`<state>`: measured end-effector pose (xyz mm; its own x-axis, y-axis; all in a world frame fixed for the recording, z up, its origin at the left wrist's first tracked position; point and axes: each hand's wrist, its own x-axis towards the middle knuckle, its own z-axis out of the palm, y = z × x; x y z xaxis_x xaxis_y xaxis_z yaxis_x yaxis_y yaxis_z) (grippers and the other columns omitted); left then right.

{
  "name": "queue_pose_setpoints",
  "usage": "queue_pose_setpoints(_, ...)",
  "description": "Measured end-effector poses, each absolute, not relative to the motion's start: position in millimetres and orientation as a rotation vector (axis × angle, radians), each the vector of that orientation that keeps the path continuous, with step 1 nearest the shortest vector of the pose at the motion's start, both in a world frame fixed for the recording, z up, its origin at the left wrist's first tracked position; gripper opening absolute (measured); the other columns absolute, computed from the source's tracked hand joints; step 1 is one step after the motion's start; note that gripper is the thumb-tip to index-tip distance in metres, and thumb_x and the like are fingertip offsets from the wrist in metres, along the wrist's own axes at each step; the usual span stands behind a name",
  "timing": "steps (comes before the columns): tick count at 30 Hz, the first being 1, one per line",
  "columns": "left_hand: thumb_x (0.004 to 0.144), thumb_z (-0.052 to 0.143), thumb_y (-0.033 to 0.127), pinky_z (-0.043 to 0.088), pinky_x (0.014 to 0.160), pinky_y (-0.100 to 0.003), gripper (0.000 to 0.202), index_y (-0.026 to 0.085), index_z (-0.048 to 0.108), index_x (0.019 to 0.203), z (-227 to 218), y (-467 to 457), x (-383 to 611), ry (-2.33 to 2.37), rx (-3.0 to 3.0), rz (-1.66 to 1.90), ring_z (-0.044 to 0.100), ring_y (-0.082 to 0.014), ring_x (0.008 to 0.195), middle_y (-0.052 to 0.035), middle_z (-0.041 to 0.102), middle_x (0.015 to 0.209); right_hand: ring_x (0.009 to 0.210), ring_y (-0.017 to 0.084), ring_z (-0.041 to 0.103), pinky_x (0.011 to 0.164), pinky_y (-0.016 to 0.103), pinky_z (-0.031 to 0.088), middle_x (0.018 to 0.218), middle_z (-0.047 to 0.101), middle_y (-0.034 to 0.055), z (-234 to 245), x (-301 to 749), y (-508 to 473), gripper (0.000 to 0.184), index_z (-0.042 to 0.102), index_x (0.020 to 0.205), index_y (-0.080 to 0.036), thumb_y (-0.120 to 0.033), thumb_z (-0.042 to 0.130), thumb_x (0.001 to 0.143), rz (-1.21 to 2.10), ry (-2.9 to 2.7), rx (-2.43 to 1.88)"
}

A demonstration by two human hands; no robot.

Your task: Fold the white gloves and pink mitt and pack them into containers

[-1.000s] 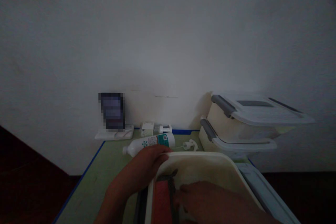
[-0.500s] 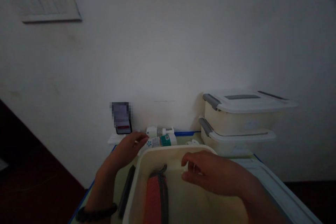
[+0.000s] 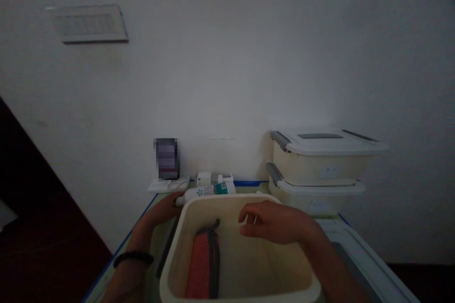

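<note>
My right hand (image 3: pixel 272 221) hovers over the cream plastic tub (image 3: pixel 245 200), its fingers loosely curled, thumb apart, holding nothing. Inside the tub at the left lies a red, fabric-looking item (image 3: pixel 199 262) with a dark grey strip and a small loop at its top. Beyond the tub's left corner, my left hand (image 3: pixel 166 209) is down by the narrow end of a white bottle (image 3: pixel 208 191) with a green label, which lies on its side. Its fingertips are hidden, so I cannot see whether they grip the bottle.
Two lidded cream boxes (image 3: pixel 320 165) with grey latches are stacked at the back right. A pale lid (image 3: pixel 359 251) lies right of the tub. A dark bar (image 3: pixel 165 251) runs along its left side. A phone (image 3: pixel 168 158) stands by the wall on a white base (image 3: pixel 159 184).
My left hand has moved down and left, from above the bottle's end to beside it. My right hand stays over the tub in much the same pose. The view has shifted slightly.
</note>
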<state>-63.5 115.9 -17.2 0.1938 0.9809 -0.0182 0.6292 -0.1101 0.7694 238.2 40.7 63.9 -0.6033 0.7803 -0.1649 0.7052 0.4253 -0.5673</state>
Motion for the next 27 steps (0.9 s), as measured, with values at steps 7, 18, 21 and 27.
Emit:
queue_pose_setpoints(7,0.052,0.068,0.042,0.047,0.062,-0.030,0.044,0.018,0.060,0.089,-22.9,114.8,-71.6,1.430,1.706,0.772,0.061,-0.0222,0.067,0.0015,0.064,0.063,0.073,0.016,0.061,0.061,0.025,0.044,0.082,0.066,0.0085,59.6,250.3,46.8,0.032,0.057,0.098,-0.013,-0.039,0.046,0.084,1.070,-2.475,-1.297)
queue_pose_setpoints(18,0.070,0.043,0.061,0.041,0.044,-0.023,0.043,0.019,0.048,0.078,-4.9,110.9,-55.8,1.545,1.655,0.964,0.051,-0.0141,0.050,0.0031,0.049,0.056,0.076,0.017,0.061,0.065,0.027,0.046,0.085,0.065,0.0091,57.3,253.1,47.5,0.035,0.057,0.101,-0.013,-0.040,0.045,0.084,1.080,-2.488,-1.271)
queue_pose_setpoints(21,0.072,0.043,0.058,0.039,0.043,-0.024,0.041,0.019,0.049,0.081,3.5,113.4,-47.6,1.613,1.739,1.035,0.048,-0.0138,0.046,0.0036,0.049,0.055,0.075,0.017,0.061,0.064,0.026,0.046,0.084,0.066,0.0088,56.7,253.6,47.6,0.035,0.057,0.101,-0.013,-0.041,0.045,0.084,1.070,-2.496,-1.267)
queue_pose_setpoints(27,0.076,0.045,0.052,0.044,0.056,-0.027,0.037,0.019,0.052,0.093,33.0,112.5,-22.2,1.712,1.960,1.220,0.056,-0.0172,0.061,-0.0037,0.059,0.079,0.073,0.016,0.061,0.060,0.024,0.044,0.082,0.066,0.0075,61.5,252.6,46.4,0.036,0.058,0.101,-0.014,-0.042,0.046,0.084,0.991,-2.514,-1.287)
